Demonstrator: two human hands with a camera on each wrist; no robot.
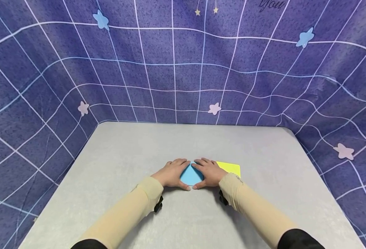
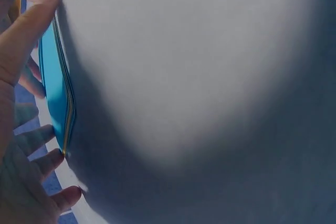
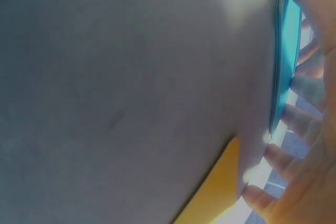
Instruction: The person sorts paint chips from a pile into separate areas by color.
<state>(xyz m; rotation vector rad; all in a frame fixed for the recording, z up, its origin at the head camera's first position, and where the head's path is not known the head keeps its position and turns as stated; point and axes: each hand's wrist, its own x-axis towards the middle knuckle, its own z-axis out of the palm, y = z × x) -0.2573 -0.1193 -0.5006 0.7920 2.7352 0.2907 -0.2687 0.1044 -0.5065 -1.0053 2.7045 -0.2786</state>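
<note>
A thin stack of flat sheets with a blue top (image 1: pixel 191 176) lies on the grey table (image 1: pixel 133 148), between both hands in the head view. Its layered edge shows in the wrist views, with a yellow line among the layers in the left one. My left hand (image 1: pixel 172 173) holds it from the left, thumb at the near side and fingers spread toward the far side. From the right, my right hand (image 1: pixel 212 172) holds it the same way. The thumb tips nearly meet. Both hands cover the stack's sides.
A flat yellow piece (image 1: pixel 231 168) with a rounded corner lies right of the stack, partly hidden by the right hand and wrist. A purple curtain (image 1: pixel 158 76) with lines and stars hangs behind the table and along its sides.
</note>
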